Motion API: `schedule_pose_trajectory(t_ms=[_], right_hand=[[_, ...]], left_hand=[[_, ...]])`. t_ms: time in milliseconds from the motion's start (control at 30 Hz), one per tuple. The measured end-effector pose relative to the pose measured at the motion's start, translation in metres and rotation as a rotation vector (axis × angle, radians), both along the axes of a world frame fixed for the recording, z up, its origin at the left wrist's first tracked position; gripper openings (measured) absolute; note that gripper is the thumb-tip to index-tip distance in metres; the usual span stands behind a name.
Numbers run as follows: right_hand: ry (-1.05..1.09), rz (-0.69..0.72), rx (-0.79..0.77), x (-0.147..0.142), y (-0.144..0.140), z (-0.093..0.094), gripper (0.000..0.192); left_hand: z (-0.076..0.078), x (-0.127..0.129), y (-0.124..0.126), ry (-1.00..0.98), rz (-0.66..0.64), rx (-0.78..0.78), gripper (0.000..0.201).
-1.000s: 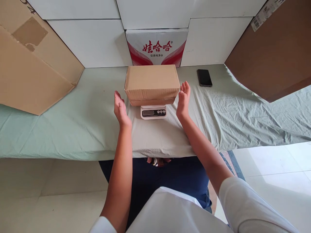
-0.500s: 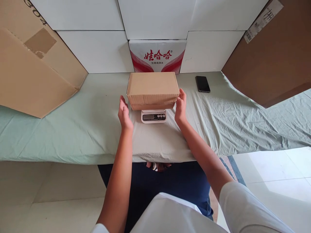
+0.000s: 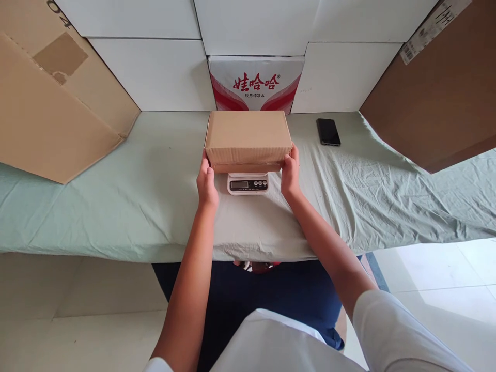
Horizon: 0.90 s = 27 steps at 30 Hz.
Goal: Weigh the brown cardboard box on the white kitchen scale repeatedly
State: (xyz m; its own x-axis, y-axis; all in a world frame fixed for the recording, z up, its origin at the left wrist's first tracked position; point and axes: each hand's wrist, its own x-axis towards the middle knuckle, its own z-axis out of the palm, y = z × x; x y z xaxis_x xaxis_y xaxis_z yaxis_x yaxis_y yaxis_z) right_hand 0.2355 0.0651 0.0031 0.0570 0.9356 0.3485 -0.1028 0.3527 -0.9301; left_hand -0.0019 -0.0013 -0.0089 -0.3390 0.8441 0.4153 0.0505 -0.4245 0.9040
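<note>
A closed brown cardboard box [image 3: 248, 137] rests on a small white digital scale [image 3: 248, 184] in the middle of the table. My left hand [image 3: 206, 182] presses against the box's lower left end. My right hand [image 3: 290, 173] presses against its lower right end. Both hands grip the box from the sides. Only the scale's front, with its display and buttons, shows below the box.
The table wears a pale green cloth [image 3: 116, 206]. A black phone [image 3: 328, 131] lies at the back right. A white and red printed carton [image 3: 256, 83] stands behind the box. Large cardboard boxes lean at the left [image 3: 50, 98] and the right [image 3: 437, 88].
Both hands were held open and apart from the box; they have closed in from the sides and now touch its ends. The box still sits on the scale.
</note>
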Motion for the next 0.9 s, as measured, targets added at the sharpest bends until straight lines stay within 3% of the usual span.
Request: schedule_pose_trajectory(t_ms=[633, 900], right_hand=[[0.054, 0.023, -0.029, -0.004, -0.008, 0.007, 0.045], [0.004, 0.102, 0.012, -0.012, -0.022, 0.019, 0.061]], left_hand=[[0.002, 0.001, 0.000, 0.025, 0.007, -0.028, 0.075], [0.014, 0.018, -0.003, 0.041, 0.030, 0.021, 0.074]])
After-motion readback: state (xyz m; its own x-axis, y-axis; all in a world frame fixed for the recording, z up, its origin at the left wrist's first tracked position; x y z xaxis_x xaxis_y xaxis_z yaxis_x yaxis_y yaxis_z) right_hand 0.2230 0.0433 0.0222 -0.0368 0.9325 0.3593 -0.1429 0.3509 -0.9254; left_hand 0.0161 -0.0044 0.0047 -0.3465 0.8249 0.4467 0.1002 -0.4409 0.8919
